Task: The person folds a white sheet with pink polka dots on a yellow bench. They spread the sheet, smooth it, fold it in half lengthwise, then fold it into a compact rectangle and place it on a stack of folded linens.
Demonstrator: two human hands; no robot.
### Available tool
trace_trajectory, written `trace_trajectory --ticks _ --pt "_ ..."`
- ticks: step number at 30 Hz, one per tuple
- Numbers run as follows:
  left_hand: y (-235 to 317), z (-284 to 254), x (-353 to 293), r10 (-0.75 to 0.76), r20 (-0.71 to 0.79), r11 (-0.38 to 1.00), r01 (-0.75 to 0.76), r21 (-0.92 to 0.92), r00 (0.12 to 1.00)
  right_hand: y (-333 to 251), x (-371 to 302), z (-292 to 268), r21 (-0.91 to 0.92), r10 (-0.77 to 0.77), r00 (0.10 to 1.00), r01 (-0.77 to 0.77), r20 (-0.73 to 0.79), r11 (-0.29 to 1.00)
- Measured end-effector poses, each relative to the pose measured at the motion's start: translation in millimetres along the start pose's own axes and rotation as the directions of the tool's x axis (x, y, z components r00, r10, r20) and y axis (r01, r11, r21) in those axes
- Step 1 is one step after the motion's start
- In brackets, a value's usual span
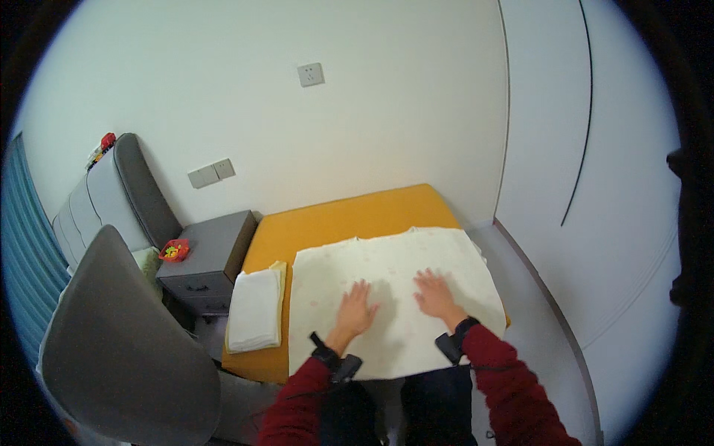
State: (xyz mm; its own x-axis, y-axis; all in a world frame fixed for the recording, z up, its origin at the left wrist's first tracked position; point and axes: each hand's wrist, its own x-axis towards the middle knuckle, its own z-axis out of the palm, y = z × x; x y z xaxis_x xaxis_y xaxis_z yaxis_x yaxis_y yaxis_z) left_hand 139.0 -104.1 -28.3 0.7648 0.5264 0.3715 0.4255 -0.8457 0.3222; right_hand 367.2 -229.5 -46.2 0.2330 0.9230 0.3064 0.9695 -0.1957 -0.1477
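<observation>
A large cream-white cloth (394, 260) with faint spots lies spread over an orange-yellow table or bench top (357, 210). Its near edge reaches my legs and its right side comes to the surface's edge. My left hand (356, 308) is over the cloth's middle, palm down, fingers stretched and apart. To its right, my right hand (435, 293) also lies palm down with spread fingers. Neither hand holds anything. Whether the palms press on the cloth or hover just above it, I cannot tell. Left of the cloth sits a folded white and pale-yellow stack of cloth (254, 311).
A grey chair (126, 342) stands at the near left. Behind it are a grey nightstand (216, 241) with a red basket (175, 250) of small yellow things, and a padded headboard (141, 186). A pale wall (387, 111) with sockets closes off the back; white panels (617, 201) rise at right.
</observation>
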Motion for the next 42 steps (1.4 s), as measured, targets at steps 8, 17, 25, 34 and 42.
trace_trajectory --ticks 8,17,25,34,42 --pt "-70.1 23.4 3.5 -0.258 0.042 0.941 0.241 0.235 0.965 68.5 4.2 25.7 -0.037 0.289 0.949 -0.295 -0.124 0.955" --pt "-79.5 59.2 91.6 0.001 0.11 0.988 -0.018 0.155 0.994 27.9 97.4 47.8 0.173 -0.044 0.986 0.072 -0.158 0.982" --pt "-116.7 71.9 142.4 -0.065 0.097 0.98 0.045 0.195 0.993 73.1 133.9 60.4 -0.107 0.095 0.99 -0.106 -0.103 0.989" --pt "-172.2 68.7 168.0 -0.165 0.109 0.958 0.133 0.253 0.98 150.8 155.6 48.8 -0.117 0.316 0.949 -0.314 -0.004 0.942" --pt "-189.2 62.4 168.2 -0.277 0.1 0.919 0.233 0.318 0.956 197.7 131.2 35.4 -0.015 0.58 0.813 -0.58 0.057 0.815"
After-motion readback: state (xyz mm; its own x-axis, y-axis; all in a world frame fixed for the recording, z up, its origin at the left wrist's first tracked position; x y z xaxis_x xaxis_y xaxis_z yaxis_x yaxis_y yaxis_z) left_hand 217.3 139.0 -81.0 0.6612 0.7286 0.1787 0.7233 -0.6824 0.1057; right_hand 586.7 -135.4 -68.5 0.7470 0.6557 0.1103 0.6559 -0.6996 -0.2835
